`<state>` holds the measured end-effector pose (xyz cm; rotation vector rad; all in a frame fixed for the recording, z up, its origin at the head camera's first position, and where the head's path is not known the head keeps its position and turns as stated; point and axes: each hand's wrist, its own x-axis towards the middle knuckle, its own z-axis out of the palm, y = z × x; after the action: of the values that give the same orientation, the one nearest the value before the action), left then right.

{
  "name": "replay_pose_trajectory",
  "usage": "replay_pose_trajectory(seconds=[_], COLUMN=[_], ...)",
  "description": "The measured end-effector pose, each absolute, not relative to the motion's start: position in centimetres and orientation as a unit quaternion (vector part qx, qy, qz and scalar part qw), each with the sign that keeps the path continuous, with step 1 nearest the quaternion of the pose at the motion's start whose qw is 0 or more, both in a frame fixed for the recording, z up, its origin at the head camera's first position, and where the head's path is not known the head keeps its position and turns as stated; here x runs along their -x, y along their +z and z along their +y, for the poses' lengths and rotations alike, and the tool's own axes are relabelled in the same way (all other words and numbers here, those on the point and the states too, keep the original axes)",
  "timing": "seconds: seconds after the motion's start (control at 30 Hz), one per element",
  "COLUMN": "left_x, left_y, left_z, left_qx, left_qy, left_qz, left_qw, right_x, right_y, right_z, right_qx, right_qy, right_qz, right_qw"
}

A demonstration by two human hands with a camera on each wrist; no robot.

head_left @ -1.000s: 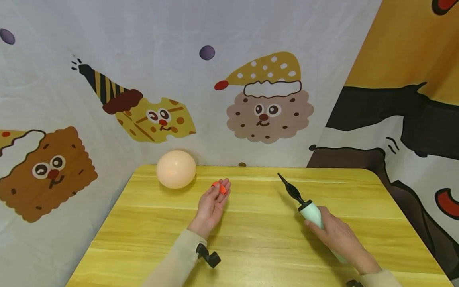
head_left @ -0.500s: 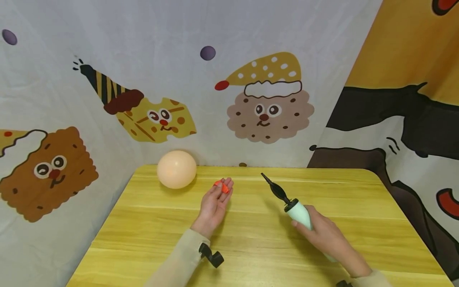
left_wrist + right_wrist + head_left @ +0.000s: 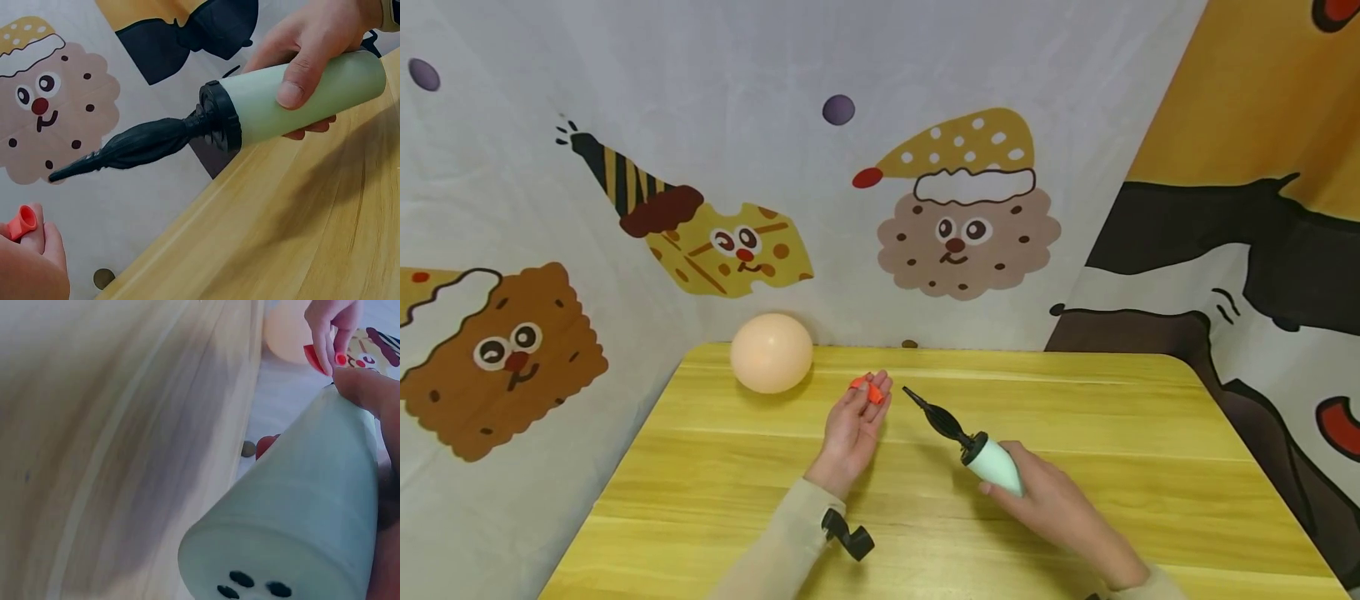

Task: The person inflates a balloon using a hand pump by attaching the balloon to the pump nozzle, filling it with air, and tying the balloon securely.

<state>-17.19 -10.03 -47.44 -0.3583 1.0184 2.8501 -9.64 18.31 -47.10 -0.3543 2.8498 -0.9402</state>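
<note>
My left hand is palm up over the table, pinching a small deflated orange-red balloon between thumb and fingers. In the left wrist view the open mouth of this balloon faces the pump. My right hand grips the pale green barrel of a hand balloon pump, thumb on one side and fingers wrapped round the other. The pump's black tapered nozzle points at the balloon's mouth, with a short gap between them. Holes show in the barrel's rear end in the right wrist view.
An inflated peach balloon rests at the back left of the wooden table. Behind the table hangs a white cloth printed with cartoon biscuits and cheese. A yellow, black and white cloth hangs at the right.
My right hand has carried the pump leftward, bringing its nozzle close to the orange-red balloon. The left hand has shifted only slightly to the right, still pinching the balloon.
</note>
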Motion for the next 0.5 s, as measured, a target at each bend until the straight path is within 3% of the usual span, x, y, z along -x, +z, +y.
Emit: replay_pose_trajectory(seconds=[0.5], left_x=[17.1], left_y=[-48.1], left_z=[-9.3], left_qx=[0.122], left_qy=[0.936], left_qz=[0.328], left_qw=[0.046], right_x=[9.2], right_y=[-47.9], right_z=[17.0], right_qx=[0.142], right_qy=[-0.29], right_qz=[0.945], right_qw=[0.049])
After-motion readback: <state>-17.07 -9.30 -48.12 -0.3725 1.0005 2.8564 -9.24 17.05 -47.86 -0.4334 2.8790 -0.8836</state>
